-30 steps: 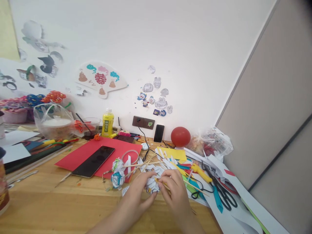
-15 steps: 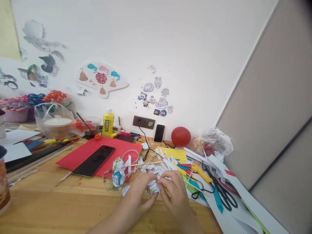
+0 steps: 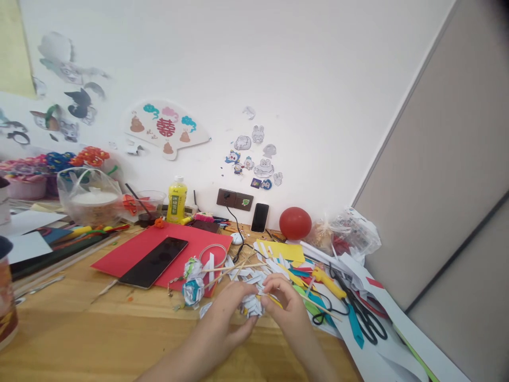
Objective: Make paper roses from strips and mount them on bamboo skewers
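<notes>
My left hand (image 3: 227,314) is closed around a white paper flower (image 3: 251,306) made of folded strips, low over the front of the table. From the right, my right hand (image 3: 289,312) pinches the edge of the same flower, thumb and forefinger close together; a bit of yellow paper shows by its fingers. Just left of my hands lies a blue and white paper flower (image 3: 193,292) on a thin wooden stick, with a green and white paper flower (image 3: 192,268) behind it. Loose white paper strips (image 3: 248,276) spread behind my hands. My fingers partly cover the held flower.
Red paper (image 3: 135,239) carries a black tablet-like device (image 3: 154,262). To the right are a yellow glue gun (image 3: 329,283), black-handled scissors (image 3: 368,318) and paper scraps. A yellow bottle (image 3: 177,200), a phone (image 3: 260,217) and a red balloon (image 3: 295,223) stand along the wall.
The fingers of my right hand have shifted slightly right along the flower's edge, showing more of it and some yellow paper. My left hand stays on the flower.
</notes>
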A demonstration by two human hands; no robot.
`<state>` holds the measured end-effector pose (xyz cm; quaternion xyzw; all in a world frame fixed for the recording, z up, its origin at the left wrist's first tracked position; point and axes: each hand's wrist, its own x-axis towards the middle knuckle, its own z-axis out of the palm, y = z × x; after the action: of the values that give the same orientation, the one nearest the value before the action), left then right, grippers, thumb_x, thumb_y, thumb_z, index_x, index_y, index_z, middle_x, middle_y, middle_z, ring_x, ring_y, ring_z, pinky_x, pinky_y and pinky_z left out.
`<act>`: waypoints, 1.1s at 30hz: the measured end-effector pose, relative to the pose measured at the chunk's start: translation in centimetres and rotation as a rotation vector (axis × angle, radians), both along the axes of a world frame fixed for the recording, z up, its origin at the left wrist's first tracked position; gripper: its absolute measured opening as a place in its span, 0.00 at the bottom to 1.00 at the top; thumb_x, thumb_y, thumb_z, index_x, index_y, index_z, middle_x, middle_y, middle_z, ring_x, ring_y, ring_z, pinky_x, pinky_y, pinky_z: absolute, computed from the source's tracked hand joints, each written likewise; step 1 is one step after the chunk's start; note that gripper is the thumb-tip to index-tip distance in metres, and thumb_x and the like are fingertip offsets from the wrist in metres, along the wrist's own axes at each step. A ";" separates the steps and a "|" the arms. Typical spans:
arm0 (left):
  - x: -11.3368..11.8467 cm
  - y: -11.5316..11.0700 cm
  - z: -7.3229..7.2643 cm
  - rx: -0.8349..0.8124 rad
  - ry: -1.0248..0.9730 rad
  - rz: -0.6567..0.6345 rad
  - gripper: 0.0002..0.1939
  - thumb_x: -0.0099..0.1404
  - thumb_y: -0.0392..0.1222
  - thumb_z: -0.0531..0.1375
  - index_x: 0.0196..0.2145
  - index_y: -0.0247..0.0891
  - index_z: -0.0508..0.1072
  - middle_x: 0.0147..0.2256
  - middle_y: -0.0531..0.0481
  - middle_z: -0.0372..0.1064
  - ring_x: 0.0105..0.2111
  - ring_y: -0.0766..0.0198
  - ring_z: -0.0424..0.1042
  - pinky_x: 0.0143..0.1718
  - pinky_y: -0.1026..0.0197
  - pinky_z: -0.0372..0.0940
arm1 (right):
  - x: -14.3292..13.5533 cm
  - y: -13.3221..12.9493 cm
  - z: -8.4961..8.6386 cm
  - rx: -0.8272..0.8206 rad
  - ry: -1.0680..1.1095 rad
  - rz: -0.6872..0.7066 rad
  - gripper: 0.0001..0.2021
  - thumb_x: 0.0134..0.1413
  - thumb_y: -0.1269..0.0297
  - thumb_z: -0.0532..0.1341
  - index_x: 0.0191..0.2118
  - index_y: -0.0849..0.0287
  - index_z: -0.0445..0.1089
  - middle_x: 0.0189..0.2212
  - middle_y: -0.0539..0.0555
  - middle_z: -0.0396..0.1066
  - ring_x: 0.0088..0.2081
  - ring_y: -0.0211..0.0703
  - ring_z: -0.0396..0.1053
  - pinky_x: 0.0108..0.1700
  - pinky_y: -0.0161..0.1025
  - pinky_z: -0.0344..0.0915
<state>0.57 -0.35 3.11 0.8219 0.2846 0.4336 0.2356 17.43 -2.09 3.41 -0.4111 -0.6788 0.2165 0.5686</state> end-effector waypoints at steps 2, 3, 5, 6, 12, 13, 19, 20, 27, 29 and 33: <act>0.0 0.1 -0.2 -0.049 -0.014 0.000 0.16 0.56 0.31 0.56 0.43 0.42 0.65 0.41 0.48 0.69 0.42 0.58 0.69 0.44 0.58 0.64 | 0.2 0.2 0.0 -0.039 0.066 0.054 0.06 0.49 0.63 0.62 0.30 0.58 0.65 0.32 0.52 0.65 0.37 0.43 0.68 0.38 0.38 0.68; 0.0 0.2 -0.3 -0.080 -0.023 0.000 0.17 0.57 0.32 0.56 0.44 0.42 0.64 0.42 0.47 0.69 0.43 0.58 0.69 0.45 0.57 0.64 | 0.2 0.2 0.1 -0.041 0.083 0.055 0.07 0.49 0.61 0.61 0.31 0.58 0.66 0.32 0.52 0.65 0.35 0.42 0.68 0.36 0.37 0.68; 0.0 0.3 -0.3 -0.155 -0.049 -0.002 0.17 0.57 0.34 0.57 0.45 0.42 0.64 0.44 0.46 0.69 0.44 0.57 0.68 0.46 0.56 0.64 | 0.3 0.3 0.3 -0.026 0.095 0.023 0.08 0.52 0.58 0.60 0.32 0.59 0.66 0.31 0.52 0.66 0.33 0.41 0.68 0.32 0.35 0.68; 0.0 0.3 -0.3 -0.199 -0.067 -0.008 0.17 0.56 0.34 0.57 0.45 0.42 0.65 0.44 0.46 0.69 0.44 0.57 0.69 0.45 0.56 0.64 | 0.4 0.3 0.3 -0.012 0.095 0.005 0.09 0.53 0.58 0.59 0.32 0.59 0.67 0.30 0.52 0.66 0.32 0.40 0.68 0.32 0.34 0.68; 0.3 0.4 0.0 -0.386 -0.194 -0.079 0.20 0.54 0.34 0.58 0.45 0.41 0.64 0.44 0.44 0.69 0.44 0.57 0.69 0.41 0.58 0.66 | 0.5 0.0 0.4 0.092 0.045 -0.079 0.05 0.53 0.62 0.59 0.32 0.58 0.66 0.32 0.53 0.65 0.37 0.43 0.67 0.38 0.38 0.67; 0.4 0.4 0.0 -0.386 -0.210 -0.065 0.20 0.53 0.34 0.58 0.45 0.41 0.63 0.44 0.44 0.69 0.43 0.57 0.70 0.41 0.58 0.66 | 0.5 -0.2 0.5 0.128 -0.015 -0.104 0.03 0.52 0.64 0.59 0.32 0.57 0.66 0.33 0.53 0.65 0.38 0.43 0.67 0.40 0.39 0.66; 0.3 0.5 0.2 -0.330 -0.162 -0.011 0.11 0.53 0.37 0.58 0.37 0.38 0.67 0.35 0.48 0.70 0.37 0.56 0.70 0.38 0.57 0.67 | 0.0 -1.2 1.3 0.287 -0.367 -0.156 0.03 0.54 0.67 0.58 0.32 0.55 0.69 0.33 0.52 0.65 0.38 0.43 0.66 0.39 0.40 0.64; 0.3 0.5 0.3 -0.329 -0.147 -0.024 0.12 0.53 0.38 0.58 0.38 0.38 0.68 0.35 0.47 0.71 0.37 0.56 0.71 0.39 0.56 0.67 | 0.0 -1.2 1.3 0.289 -0.386 -0.167 0.03 0.54 0.67 0.58 0.32 0.55 0.69 0.33 0.52 0.65 0.38 0.43 0.65 0.39 0.40 0.64; 0.3 0.3 0.9 -0.278 -0.032 0.045 0.18 0.53 0.40 0.58 0.44 0.35 0.70 0.40 0.42 0.75 0.38 0.52 0.72 0.37 0.55 0.68 | -0.3 -1.2 0.9 0.342 -0.500 -0.274 0.03 0.54 0.67 0.58 0.30 0.56 0.66 0.33 0.52 0.65 0.36 0.43 0.64 0.36 0.40 0.63; 0.3 0.4 0.6 -0.258 -0.017 0.068 0.19 0.54 0.40 0.58 0.44 0.35 0.71 0.42 0.42 0.75 0.39 0.52 0.72 0.38 0.54 0.68 | -0.5 -1.2 1.0 0.429 -0.570 -0.322 0.03 0.55 0.69 0.57 0.31 0.56 0.66 0.32 0.52 0.66 0.35 0.43 0.64 0.35 0.40 0.62; 0.2 0.5 -0.2 -0.239 -0.034 0.097 0.20 0.53 0.38 0.59 0.45 0.37 0.71 0.44 0.42 0.74 0.43 0.52 0.72 0.41 0.54 0.69 | -0.9 -1.4 1.3 0.676 -0.751 -0.415 0.06 0.55 0.74 0.55 0.33 0.56 0.66 0.29 0.52 0.69 0.30 0.42 0.64 0.36 0.42 0.61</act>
<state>0.79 0.16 2.93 0.7659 0.3697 0.4213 0.3151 16.51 -3.49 4.73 -0.3796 -0.7716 -0.2923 0.4185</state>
